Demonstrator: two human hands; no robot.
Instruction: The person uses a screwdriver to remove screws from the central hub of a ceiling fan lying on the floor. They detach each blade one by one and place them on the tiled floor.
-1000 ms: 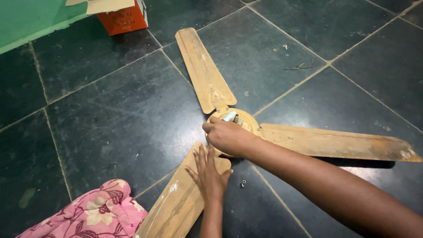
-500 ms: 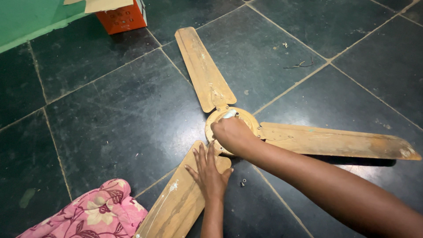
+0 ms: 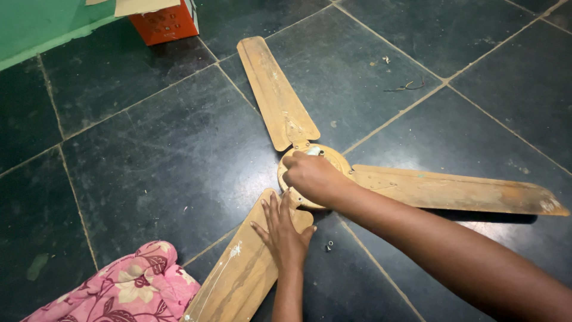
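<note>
A worn, tan ceiling fan was seen lying flat on a dark tiled floor, with three blades spread from a round hub. One blade pointed away toward the top of the view, a second blade ran out to the right, and a third blade came toward the lower edge. The right hand was laid over the hub, knuckles up, its fingers curled closed around something at the hub's centre; only a small pale metal part was left showing just beyond the fingertips, and what exactly was gripped could not be told. The left hand was pressed flat on the near blade close to its root, fingers spread open and straight, nothing held. The two hands were noted just beside each other, the left fingertips nearly under the right wrist. A small metal nut was seen on the floor just right of the left hand, clear of the blade. Pink floral cloth was recorded at the lower left corner. An orange box stood at the top left near a green wall. A bit of thin wire lay on the floor well beyond the hub, to the upper right.
</note>
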